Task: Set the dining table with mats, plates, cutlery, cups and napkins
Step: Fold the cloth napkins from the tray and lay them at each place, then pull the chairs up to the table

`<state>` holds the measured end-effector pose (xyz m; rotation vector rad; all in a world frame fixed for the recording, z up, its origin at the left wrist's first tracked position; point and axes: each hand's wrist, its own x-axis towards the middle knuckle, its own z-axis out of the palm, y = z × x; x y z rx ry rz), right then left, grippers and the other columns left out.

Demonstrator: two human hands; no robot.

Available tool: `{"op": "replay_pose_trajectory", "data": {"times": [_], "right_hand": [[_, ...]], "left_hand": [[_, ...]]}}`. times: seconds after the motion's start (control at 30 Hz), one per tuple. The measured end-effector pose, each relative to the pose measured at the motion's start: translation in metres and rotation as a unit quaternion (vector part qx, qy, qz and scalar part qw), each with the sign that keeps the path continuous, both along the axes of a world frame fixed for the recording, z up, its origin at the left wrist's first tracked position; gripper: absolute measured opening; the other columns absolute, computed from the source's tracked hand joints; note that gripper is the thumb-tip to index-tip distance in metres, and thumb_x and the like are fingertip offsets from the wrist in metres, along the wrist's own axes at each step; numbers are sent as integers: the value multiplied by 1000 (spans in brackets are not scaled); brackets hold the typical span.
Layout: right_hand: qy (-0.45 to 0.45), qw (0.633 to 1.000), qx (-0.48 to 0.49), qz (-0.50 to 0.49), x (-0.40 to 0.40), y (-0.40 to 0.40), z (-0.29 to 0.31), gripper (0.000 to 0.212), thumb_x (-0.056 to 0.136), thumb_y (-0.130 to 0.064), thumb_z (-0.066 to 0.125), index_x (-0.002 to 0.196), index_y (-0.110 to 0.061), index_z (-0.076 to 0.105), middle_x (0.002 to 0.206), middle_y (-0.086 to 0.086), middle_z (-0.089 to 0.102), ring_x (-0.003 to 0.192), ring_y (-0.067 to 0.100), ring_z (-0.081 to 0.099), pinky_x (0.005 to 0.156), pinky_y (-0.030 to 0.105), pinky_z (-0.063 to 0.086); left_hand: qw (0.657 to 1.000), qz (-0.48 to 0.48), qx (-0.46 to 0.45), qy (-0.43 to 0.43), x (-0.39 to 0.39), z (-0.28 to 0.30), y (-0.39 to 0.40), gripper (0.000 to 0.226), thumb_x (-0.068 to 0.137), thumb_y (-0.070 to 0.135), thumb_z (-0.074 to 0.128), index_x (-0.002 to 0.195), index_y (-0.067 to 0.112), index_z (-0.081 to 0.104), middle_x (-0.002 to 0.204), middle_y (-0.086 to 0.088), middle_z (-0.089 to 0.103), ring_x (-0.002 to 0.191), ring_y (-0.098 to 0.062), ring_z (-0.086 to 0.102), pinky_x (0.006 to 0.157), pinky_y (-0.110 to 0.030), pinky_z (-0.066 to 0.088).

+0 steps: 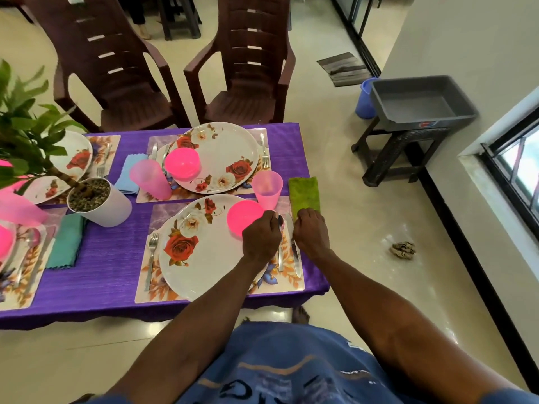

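The near place setting lies on a floral mat point(291, 284): a rose-patterned plate point(204, 258) bearing a pink bowl point(242, 217), with a fork point(151, 258) to its left. Right of the plate lie a spoon point(280, 259) and a knife point(297, 262). A pink cup point(267, 188) stands behind them, beside a green napkin point(304, 193) at the table's right edge. My left hand point(261, 237) pinches the spoon near its bowl. My right hand point(310, 231) lies over the knife's middle, its curled fingers holding the napkin's near end.
A second setting with plate point(221, 158), bowl, cup and blue napkin point(128, 176) lies beyond; others sit at left. A potted plant point(99, 205) stands mid-table on the purple cloth point(116, 258). Two brown chairs point(242, 83) face the far side. A grey tray point(420, 103) rests on a stool at right.
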<state>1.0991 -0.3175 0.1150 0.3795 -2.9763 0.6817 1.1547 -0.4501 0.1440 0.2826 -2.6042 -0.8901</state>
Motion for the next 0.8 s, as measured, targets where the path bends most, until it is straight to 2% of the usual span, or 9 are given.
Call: {"op": "replay_pose_trajectory", "data": {"times": [0.1,0.2,0.27,0.4,0.57,0.73,0.8], "right_hand": [[-25,999,-7,-29,15,9,2,9,86,-2,54,90,-1,62,89,20,64,84,39,59,74,43,46],[-46,997,-10,-54,22,27,3,16,93,-6,47,98,-2,61,98,20,64,92,39,57,81,43,43],[-54,996,-23,-71,22,42,3,18,93,-5,44,100,-2,60,100,19,63,93,38,56,83,42,42],[-83,993,-24,-77,11,69,0,25,89,-4,48,110,-1,61,107,20,64,99,39,57,85,42,42],[-112,992,-28,-52,-10,132,-4,21,88,-4,48,103,-3,63,100,18,63,92,39,59,79,41,45],[-136,989,-16,-56,-30,229,-2,23,90,-5,44,105,-3,62,104,17,62,92,36,59,75,34,42],[-155,986,-9,-66,-39,261,-2,28,89,-4,44,110,-2,62,109,17,62,97,35,58,79,34,42]], "left_hand": [[1000,-26,13,-6,3,-6,17,31,97,28,44,96,9,68,78,-12,71,66,-31,66,56,-33,50],[999,-51,11,1,3,-13,36,38,97,31,37,95,8,66,76,-15,69,64,-37,64,52,-38,50],[998,-58,31,-20,-1,-15,50,42,98,35,33,99,8,65,83,-17,70,72,-39,65,58,-41,51],[996,-58,45,-57,-13,-14,80,33,100,32,37,107,11,62,93,-16,70,84,-41,64,68,-43,51],[995,-26,35,-90,-47,-18,151,19,98,17,49,109,8,62,93,-18,69,85,-42,64,65,-41,45],[988,-25,20,-152,-76,-27,239,20,97,17,49,112,10,60,96,-17,70,87,-40,65,70,-41,48],[982,-32,13,-188,-85,-30,264,19,98,17,45,111,12,57,100,-14,70,91,-37,64,74,-39,47]]}}
